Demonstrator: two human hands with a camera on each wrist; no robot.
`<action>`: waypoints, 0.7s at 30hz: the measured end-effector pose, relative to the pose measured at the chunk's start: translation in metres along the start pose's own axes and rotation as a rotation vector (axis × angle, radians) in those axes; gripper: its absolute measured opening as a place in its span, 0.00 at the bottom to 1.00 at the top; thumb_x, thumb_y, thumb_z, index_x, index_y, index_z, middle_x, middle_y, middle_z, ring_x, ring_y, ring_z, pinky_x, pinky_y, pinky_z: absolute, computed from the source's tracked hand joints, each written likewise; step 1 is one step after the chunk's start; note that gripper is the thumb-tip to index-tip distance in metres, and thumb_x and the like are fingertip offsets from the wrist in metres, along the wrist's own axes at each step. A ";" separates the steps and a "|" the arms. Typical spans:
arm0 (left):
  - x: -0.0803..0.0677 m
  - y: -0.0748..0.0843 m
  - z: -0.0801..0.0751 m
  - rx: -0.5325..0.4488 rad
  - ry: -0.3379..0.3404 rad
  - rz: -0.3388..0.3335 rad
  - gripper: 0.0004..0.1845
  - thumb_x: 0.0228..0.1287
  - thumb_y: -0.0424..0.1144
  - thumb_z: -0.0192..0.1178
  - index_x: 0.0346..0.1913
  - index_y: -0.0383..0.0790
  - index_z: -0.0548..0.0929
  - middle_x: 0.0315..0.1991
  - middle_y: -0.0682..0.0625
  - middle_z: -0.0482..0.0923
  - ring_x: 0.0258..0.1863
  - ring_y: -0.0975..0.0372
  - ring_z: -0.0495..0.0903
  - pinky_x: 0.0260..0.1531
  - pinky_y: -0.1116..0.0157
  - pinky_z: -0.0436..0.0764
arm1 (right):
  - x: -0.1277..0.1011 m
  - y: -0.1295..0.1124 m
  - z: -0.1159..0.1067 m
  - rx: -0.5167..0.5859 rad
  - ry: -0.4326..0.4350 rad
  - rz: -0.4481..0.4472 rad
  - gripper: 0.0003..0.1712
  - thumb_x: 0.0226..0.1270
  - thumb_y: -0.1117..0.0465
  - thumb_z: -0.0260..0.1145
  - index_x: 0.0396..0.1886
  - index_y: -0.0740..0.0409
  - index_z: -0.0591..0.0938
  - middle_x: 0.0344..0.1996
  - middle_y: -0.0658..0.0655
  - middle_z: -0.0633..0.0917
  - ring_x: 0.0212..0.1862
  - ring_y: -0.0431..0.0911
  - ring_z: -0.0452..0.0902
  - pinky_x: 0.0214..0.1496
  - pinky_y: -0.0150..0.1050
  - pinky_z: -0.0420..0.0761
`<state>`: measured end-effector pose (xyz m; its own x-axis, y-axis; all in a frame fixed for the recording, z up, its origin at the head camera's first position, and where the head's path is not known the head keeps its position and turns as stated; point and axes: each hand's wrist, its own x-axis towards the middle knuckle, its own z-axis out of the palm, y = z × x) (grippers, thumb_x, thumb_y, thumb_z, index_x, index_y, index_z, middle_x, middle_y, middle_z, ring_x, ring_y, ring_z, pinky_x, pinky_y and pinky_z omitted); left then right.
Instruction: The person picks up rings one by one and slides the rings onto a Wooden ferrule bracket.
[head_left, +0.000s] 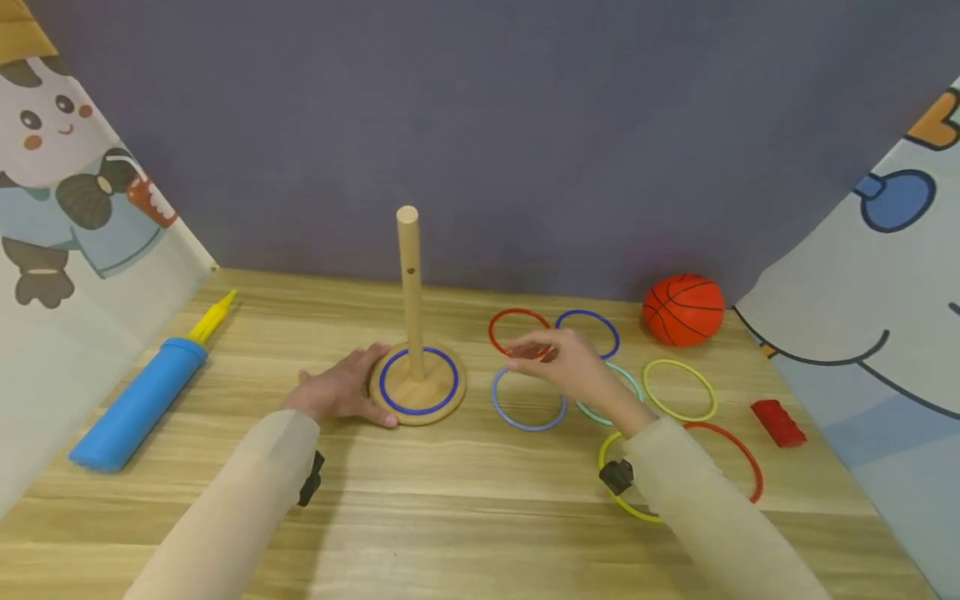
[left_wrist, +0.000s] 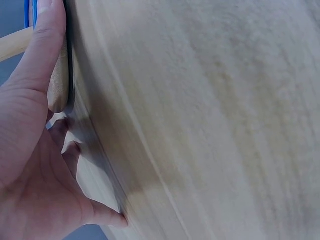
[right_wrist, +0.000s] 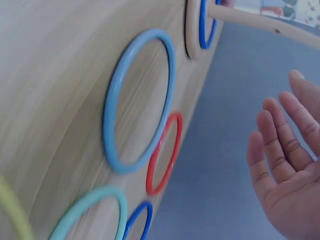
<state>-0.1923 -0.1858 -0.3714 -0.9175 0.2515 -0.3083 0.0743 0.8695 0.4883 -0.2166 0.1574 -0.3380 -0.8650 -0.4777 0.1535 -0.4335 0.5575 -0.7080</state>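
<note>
Left hand [head_left: 347, 390] flat on the bench [head_left: 450, 500], fingers straight and pressed against the rim of the round wooden base [head_left: 417, 385] — thumb along the near edge, holding nothing. Upright peg [head_left: 410, 287] rising from that base, with a dark blue ring [head_left: 417, 381] lying round its foot. Left forearm in a pale sleeve, stretched forward from the lower left.

Right hand [head_left: 564, 360] raised above the bench, palm down, fingers spread loosely and apart, gripping nothing — hovering over the near edge of the red ring [head_left: 519, 332] and just above the light blue ring [head_left: 528, 400]. In the right wrist view, open palm [right_wrist: 292, 175] well clear of the rings on the wood.

Near the right hand: a second dark blue ring [head_left: 588, 332], a mint ring [head_left: 611, 393], a yellow-green ring [head_left: 679, 389].

No readable writing or brand marks anywhere.
</note>
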 end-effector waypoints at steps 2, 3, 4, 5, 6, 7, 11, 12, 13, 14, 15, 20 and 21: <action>0.001 0.000 0.000 0.005 0.000 0.002 0.68 0.41 0.61 0.82 0.80 0.45 0.50 0.78 0.28 0.46 0.77 0.34 0.47 0.53 0.15 0.39 | -0.009 0.003 -0.008 -0.003 0.019 0.012 0.15 0.66 0.55 0.74 0.51 0.52 0.89 0.41 0.48 0.90 0.45 0.43 0.83 0.47 0.44 0.83; 0.001 0.000 0.000 0.007 -0.002 0.002 0.68 0.41 0.61 0.81 0.81 0.45 0.50 0.78 0.28 0.46 0.77 0.34 0.47 0.53 0.15 0.40 | -0.014 0.006 -0.013 -0.010 0.030 0.016 0.15 0.66 0.54 0.74 0.50 0.51 0.89 0.40 0.47 0.90 0.45 0.42 0.83 0.47 0.44 0.83; 0.001 0.000 0.000 0.009 -0.002 0.003 0.68 0.41 0.61 0.81 0.80 0.45 0.50 0.78 0.28 0.46 0.77 0.34 0.47 0.53 0.14 0.40 | -0.018 0.008 -0.016 -0.012 0.040 0.018 0.15 0.66 0.54 0.74 0.51 0.51 0.89 0.40 0.47 0.90 0.45 0.43 0.83 0.46 0.44 0.83; 0.001 -0.001 0.000 0.010 -0.003 0.004 0.68 0.41 0.61 0.81 0.80 0.45 0.50 0.78 0.28 0.46 0.77 0.34 0.47 0.53 0.14 0.40 | -0.023 0.011 -0.020 -0.016 0.053 0.022 0.15 0.66 0.54 0.74 0.50 0.52 0.89 0.39 0.48 0.90 0.44 0.43 0.83 0.46 0.44 0.83; 0.001 -0.001 0.000 0.011 -0.004 0.005 0.68 0.41 0.61 0.81 0.80 0.45 0.50 0.78 0.28 0.46 0.77 0.34 0.47 0.53 0.14 0.40 | -0.027 0.013 -0.024 -0.022 0.065 0.032 0.15 0.66 0.55 0.74 0.50 0.53 0.89 0.38 0.47 0.89 0.44 0.43 0.83 0.46 0.43 0.84; 0.001 -0.002 0.000 0.011 -0.004 0.004 0.68 0.41 0.61 0.81 0.81 0.45 0.50 0.79 0.28 0.46 0.77 0.34 0.46 0.52 0.14 0.40 | -0.032 0.016 -0.027 -0.029 0.075 0.039 0.15 0.66 0.55 0.74 0.51 0.53 0.89 0.38 0.47 0.89 0.44 0.42 0.83 0.45 0.42 0.83; -0.001 -0.002 0.000 0.014 0.001 0.005 0.68 0.41 0.61 0.81 0.81 0.45 0.50 0.79 0.28 0.46 0.76 0.33 0.47 0.52 0.14 0.39 | -0.050 0.029 -0.038 -0.047 0.119 0.080 0.16 0.67 0.55 0.74 0.51 0.55 0.89 0.38 0.48 0.90 0.43 0.41 0.83 0.44 0.37 0.84; -0.001 -0.002 0.000 0.014 0.002 0.005 0.68 0.41 0.61 0.81 0.81 0.45 0.50 0.78 0.28 0.46 0.76 0.33 0.48 0.52 0.14 0.40 | -0.055 0.032 -0.041 -0.050 0.129 0.089 0.16 0.67 0.55 0.73 0.51 0.55 0.89 0.39 0.48 0.90 0.43 0.40 0.83 0.44 0.36 0.83; -0.001 -0.002 0.000 0.014 0.003 0.005 0.68 0.41 0.62 0.81 0.81 0.45 0.50 0.78 0.28 0.46 0.76 0.33 0.48 0.52 0.14 0.40 | -0.060 0.034 -0.043 -0.055 0.140 0.094 0.16 0.67 0.56 0.73 0.52 0.55 0.89 0.39 0.49 0.90 0.43 0.39 0.83 0.44 0.36 0.83; -0.001 -0.001 0.000 0.015 0.002 0.004 0.68 0.41 0.62 0.81 0.81 0.45 0.50 0.78 0.28 0.46 0.76 0.33 0.48 0.53 0.14 0.40 | -0.065 0.036 -0.045 -0.059 0.153 0.100 0.16 0.67 0.56 0.73 0.52 0.56 0.89 0.40 0.49 0.90 0.43 0.38 0.83 0.44 0.35 0.83; -0.001 -0.001 0.000 0.017 0.003 0.005 0.68 0.41 0.62 0.81 0.81 0.45 0.50 0.78 0.27 0.45 0.76 0.33 0.48 0.53 0.14 0.40 | -0.070 0.039 -0.047 -0.064 0.165 0.108 0.16 0.67 0.56 0.73 0.51 0.57 0.89 0.40 0.50 0.90 0.42 0.37 0.82 0.44 0.34 0.83; -0.001 0.000 0.000 0.018 -0.006 0.001 0.68 0.41 0.62 0.81 0.81 0.45 0.49 0.78 0.27 0.45 0.76 0.33 0.47 0.53 0.14 0.40 | -0.093 0.053 -0.054 -0.032 0.212 0.102 0.15 0.67 0.62 0.73 0.51 0.64 0.87 0.43 0.56 0.90 0.42 0.31 0.82 0.42 0.29 0.83; -0.002 0.000 0.000 0.018 -0.007 0.001 0.68 0.41 0.62 0.81 0.81 0.45 0.49 0.78 0.27 0.45 0.76 0.33 0.47 0.53 0.14 0.40 | -0.098 0.057 -0.055 -0.016 0.218 0.102 0.15 0.67 0.63 0.72 0.50 0.65 0.87 0.44 0.57 0.90 0.42 0.31 0.81 0.41 0.29 0.83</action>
<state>-0.1907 -0.1864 -0.3714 -0.9148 0.2547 -0.3134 0.0820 0.8770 0.4734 -0.1707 0.2730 -0.3551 -0.9378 -0.2612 0.2285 -0.3436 0.6067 -0.7168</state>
